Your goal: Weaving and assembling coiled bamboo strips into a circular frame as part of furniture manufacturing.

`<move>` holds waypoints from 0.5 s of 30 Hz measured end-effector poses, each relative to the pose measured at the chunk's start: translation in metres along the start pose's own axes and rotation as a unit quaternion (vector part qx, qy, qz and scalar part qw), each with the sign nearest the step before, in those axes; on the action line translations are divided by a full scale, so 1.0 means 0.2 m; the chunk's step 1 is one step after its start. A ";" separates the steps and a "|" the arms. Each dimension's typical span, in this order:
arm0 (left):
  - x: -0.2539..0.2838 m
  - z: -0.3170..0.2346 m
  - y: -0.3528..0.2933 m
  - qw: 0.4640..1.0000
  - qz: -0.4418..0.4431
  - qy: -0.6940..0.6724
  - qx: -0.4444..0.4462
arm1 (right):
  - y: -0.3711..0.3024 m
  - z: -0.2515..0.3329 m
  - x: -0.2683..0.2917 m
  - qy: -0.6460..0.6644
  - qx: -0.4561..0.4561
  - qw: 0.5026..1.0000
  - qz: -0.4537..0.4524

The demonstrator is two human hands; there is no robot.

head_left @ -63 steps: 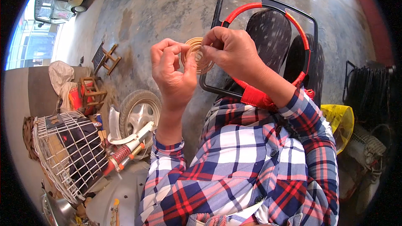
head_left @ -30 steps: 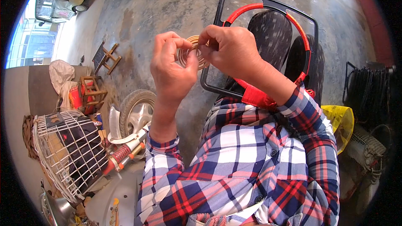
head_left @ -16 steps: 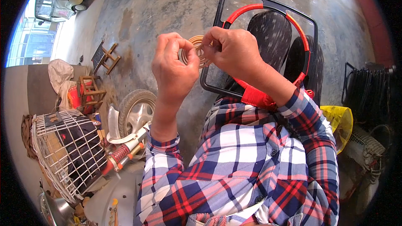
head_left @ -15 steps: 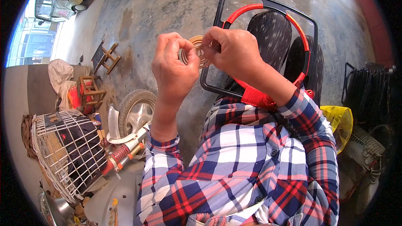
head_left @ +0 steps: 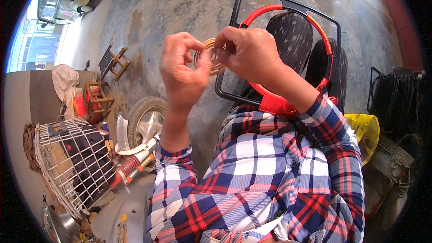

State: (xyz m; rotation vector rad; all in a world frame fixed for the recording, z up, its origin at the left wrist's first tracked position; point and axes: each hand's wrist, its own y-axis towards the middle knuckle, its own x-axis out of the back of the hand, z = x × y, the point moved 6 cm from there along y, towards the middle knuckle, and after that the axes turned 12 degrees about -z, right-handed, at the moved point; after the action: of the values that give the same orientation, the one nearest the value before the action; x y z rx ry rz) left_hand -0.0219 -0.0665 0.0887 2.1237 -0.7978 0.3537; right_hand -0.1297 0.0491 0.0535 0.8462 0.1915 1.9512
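Coil (head_left: 216, 64) — thin golden loops, nested flat — is in mid-air between the two sets of fingers. Right hand (head_left: 254, 54): fingers narrow, thumb in against index, apparently pinching the coil's right edge; exact contact is hidden by the knuckles. Left hand (head_left: 184, 69): thumb and index at the coil's left edge, small gap between the tips, the rest loosely curled. Blurred, so can't tell if it's gripping or only touching.

Handling, my read: let the right fingers anchor, work the loops with the left in small bites. Light pinch at the rim, loops kept flat and nested; a sideways pull would probably stretch or tangle them. Don't release both sides at once — it may spring open.

Orientation: broad face roughly to camera, slightly tipped. Near-round, so no real long axis; outline looks a touch longer running away from the body, crosswise to the line joining the fingers. Can't make out a loose end, so no pointing direction.

Around: black frame (head_left: 233, 11) with red-wrapped ring (head_left: 263, 12) inside its outline, right of the right fingers, partly behind that hand. Wheel (head_left: 145, 126) left of the left fingers, nearer the body.
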 end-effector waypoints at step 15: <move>-0.07 0.17 -0.17 0.874 0.029 -0.367 0.318 | 0.00 -0.08 -0.02 0.151 -0.126 0.980 0.013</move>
State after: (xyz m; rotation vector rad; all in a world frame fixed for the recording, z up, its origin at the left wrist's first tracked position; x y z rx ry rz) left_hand -0.0110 -0.0710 0.0399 2.9139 -1.3042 -0.2395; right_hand -0.1376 0.0484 0.0397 0.3875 0.1069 2.0689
